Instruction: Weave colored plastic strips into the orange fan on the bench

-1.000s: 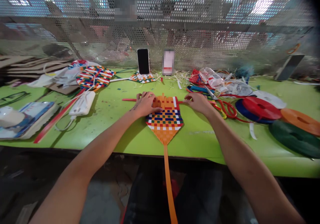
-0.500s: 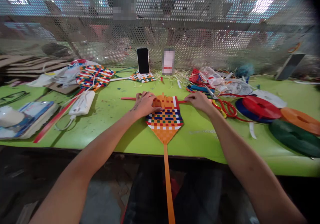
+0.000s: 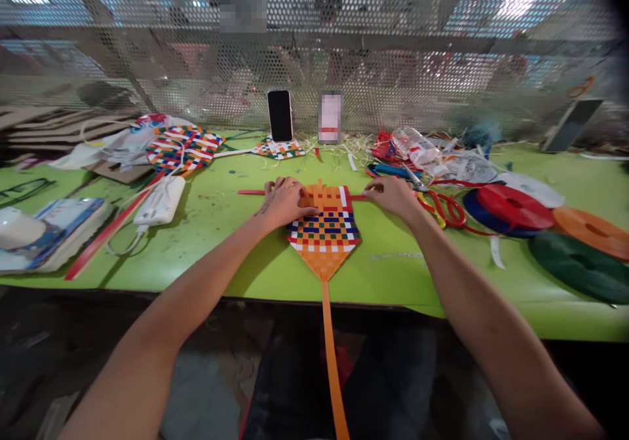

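Observation:
A woven piece (image 3: 326,238) of orange, white, blue, green and red strips lies on the green table, its pointed orange end toward me. From that point a long orange strip (image 3: 331,355) hangs over the table edge. My left hand (image 3: 284,203) rests on the upper left of the weave, fingers apart and thumb across it. A red strip (image 3: 251,192) sticks out left beyond that hand. The same colour of strip leaves the weave on the right, where my right hand (image 3: 390,195) pinches its end between thumb and fingertips. The left hand partly covers the weave.
Red-handled scissors (image 3: 448,209) lie close to my right hand. Strip rolls in red (image 3: 515,205), orange (image 3: 592,232) and green (image 3: 580,266) spread along the right. A white power strip (image 3: 160,201) sits left. Behind stand a phone (image 3: 280,116) and a perforated metal screen (image 3: 171,73).
Both hands stay almost in place on the weave and the red strip. The view has shifted very slightly.

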A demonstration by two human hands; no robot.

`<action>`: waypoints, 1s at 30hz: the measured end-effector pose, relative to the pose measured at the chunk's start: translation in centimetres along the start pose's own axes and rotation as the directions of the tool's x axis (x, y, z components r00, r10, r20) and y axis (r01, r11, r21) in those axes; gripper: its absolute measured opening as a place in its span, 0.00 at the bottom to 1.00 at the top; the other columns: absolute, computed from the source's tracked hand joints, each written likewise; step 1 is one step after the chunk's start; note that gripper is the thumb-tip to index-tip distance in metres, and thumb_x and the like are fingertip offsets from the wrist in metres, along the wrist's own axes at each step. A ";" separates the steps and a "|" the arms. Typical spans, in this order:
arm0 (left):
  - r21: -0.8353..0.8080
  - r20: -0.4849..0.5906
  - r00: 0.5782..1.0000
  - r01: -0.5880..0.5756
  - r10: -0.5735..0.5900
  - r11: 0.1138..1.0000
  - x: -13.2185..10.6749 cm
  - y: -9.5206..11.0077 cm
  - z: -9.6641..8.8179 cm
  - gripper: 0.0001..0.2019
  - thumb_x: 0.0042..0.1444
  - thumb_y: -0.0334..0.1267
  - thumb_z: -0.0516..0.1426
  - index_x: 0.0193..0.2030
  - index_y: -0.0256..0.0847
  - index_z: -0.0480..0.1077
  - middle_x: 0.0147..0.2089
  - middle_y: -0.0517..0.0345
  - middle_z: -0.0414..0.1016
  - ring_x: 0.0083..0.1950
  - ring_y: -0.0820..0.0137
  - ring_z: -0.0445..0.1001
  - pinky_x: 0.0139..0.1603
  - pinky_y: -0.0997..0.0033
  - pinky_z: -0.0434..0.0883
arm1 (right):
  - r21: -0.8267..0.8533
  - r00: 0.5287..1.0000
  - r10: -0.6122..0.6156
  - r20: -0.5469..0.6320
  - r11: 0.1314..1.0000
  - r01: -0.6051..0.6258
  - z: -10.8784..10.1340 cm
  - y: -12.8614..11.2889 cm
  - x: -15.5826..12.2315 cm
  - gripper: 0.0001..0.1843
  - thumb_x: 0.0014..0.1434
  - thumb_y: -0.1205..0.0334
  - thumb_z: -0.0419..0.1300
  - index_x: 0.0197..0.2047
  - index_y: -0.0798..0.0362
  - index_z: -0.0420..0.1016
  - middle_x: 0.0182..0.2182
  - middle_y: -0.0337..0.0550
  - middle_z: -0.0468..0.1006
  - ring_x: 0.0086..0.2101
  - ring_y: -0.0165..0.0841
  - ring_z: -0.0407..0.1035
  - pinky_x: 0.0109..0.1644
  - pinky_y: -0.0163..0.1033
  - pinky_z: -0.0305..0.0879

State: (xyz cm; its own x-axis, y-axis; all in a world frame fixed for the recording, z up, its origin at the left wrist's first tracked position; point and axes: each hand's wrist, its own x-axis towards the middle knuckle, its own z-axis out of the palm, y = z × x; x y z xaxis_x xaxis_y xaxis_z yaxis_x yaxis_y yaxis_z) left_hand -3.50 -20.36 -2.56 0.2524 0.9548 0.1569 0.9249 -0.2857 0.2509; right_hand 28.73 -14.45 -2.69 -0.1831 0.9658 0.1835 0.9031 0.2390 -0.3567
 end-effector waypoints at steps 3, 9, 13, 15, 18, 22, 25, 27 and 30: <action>0.002 0.004 1.000 0.006 -0.006 1.000 0.0 0.0 0.0 0.34 0.60 0.75 0.59 0.52 0.43 0.76 0.66 0.42 0.73 0.66 0.46 0.65 0.67 0.43 0.57 | 0.014 0.996 -0.082 -0.045 0.996 0.083 0.3 -0.7 -0.2 0.16 0.64 0.49 0.70 0.47 0.51 0.90 0.45 0.55 0.88 0.47 0.52 0.78 0.53 0.53 0.67; -0.039 0.035 0.999 0.034 -0.033 0.999 0.1 0.2 -0.2 0.33 0.59 0.73 0.61 0.51 0.44 0.74 0.64 0.43 0.73 0.66 0.45 0.65 0.66 0.44 0.59 | 0.146 0.968 -0.242 0.059 0.962 0.232 1.1 -2.0 -0.5 0.18 0.61 0.44 0.73 0.45 0.49 0.88 0.47 0.48 0.87 0.49 0.47 0.79 0.58 0.51 0.67; -0.059 0.032 0.999 0.032 -0.030 0.998 0.1 0.1 -0.1 0.32 0.59 0.72 0.62 0.49 0.44 0.74 0.63 0.45 0.74 0.66 0.47 0.65 0.66 0.45 0.58 | 0.090 0.972 -0.213 0.096 0.975 0.205 1.3 -2.3 -0.6 0.24 0.56 0.41 0.76 0.48 0.49 0.87 0.49 0.51 0.86 0.51 0.51 0.78 0.59 0.53 0.66; -0.057 0.016 1.000 0.027 -0.026 0.998 0.2 0.1 0.1 0.31 0.59 0.72 0.62 0.48 0.44 0.74 0.62 0.46 0.74 0.65 0.47 0.66 0.65 0.45 0.58 | 0.090 0.972 -0.213 0.100 0.975 0.205 1.3 -2.4 -0.6 0.25 0.57 0.41 0.75 0.48 0.49 0.86 0.50 0.51 0.86 0.52 0.51 0.77 0.59 0.54 0.66; -0.046 -0.010 1.000 0.013 -0.014 0.999 0.2 0.0 0.4 0.30 0.60 0.72 0.62 0.46 0.44 0.75 0.61 0.46 0.75 0.66 0.47 0.65 0.65 0.46 0.58 | 0.116 0.967 -0.219 0.129 0.972 0.205 1.2 -2.5 -0.6 0.23 0.57 0.40 0.75 0.46 0.50 0.86 0.47 0.51 0.86 0.49 0.50 0.78 0.55 0.51 0.68; -0.029 -0.041 0.999 0.007 -0.008 1.000 0.1 0.1 0.7 0.29 0.60 0.72 0.62 0.45 0.45 0.75 0.60 0.46 0.76 0.65 0.48 0.65 0.64 0.46 0.57 | 0.123 0.965 -0.211 0.154 0.973 0.193 1.0 -2.9 -0.8 0.21 0.57 0.42 0.74 0.43 0.51 0.84 0.44 0.51 0.86 0.45 0.48 0.77 0.50 0.48 0.68; -0.020 -0.055 0.999 -0.005 0.004 1.000 0.0 0.0 0.8 0.29 0.61 0.71 0.61 0.44 0.44 0.75 0.60 0.46 0.76 0.66 0.48 0.65 0.64 0.45 0.57 | 0.105 0.965 -0.211 0.157 0.975 0.196 0.9 -3.1 -0.9 0.20 0.58 0.43 0.74 0.41 0.52 0.83 0.43 0.51 0.86 0.44 0.47 0.78 0.50 0.47 0.68; -0.019 -0.055 0.998 -0.005 0.004 1.000 0.0 0.0 0.9 0.29 0.61 0.71 0.61 0.43 0.44 0.75 0.59 0.46 0.76 0.66 0.48 0.65 0.64 0.46 0.57 | 0.091 0.964 -0.213 0.161 0.975 0.200 0.8 -3.2 -1.0 0.20 0.59 0.43 0.73 0.41 0.52 0.83 0.42 0.51 0.86 0.44 0.47 0.78 0.50 0.48 0.67; -0.021 -0.047 0.999 -0.002 0.001 1.000 0.1 0.0 0.8 0.29 0.61 0.71 0.61 0.45 0.44 0.75 0.60 0.46 0.76 0.66 0.48 0.65 0.64 0.46 0.58 | 0.088 0.962 -0.229 0.147 0.972 0.217 0.9 -3.3 -1.0 0.21 0.60 0.43 0.73 0.43 0.51 0.83 0.44 0.51 0.86 0.46 0.48 0.78 0.52 0.49 0.67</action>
State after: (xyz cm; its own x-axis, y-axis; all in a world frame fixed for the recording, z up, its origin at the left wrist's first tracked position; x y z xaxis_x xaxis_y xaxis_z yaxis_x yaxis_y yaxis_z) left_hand -3.25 -20.24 -3.31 0.2401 0.9495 0.2019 0.9181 -0.2897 0.2704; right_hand 25.62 -16.13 -2.55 -0.4398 0.8896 0.1234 0.8039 0.4511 -0.3877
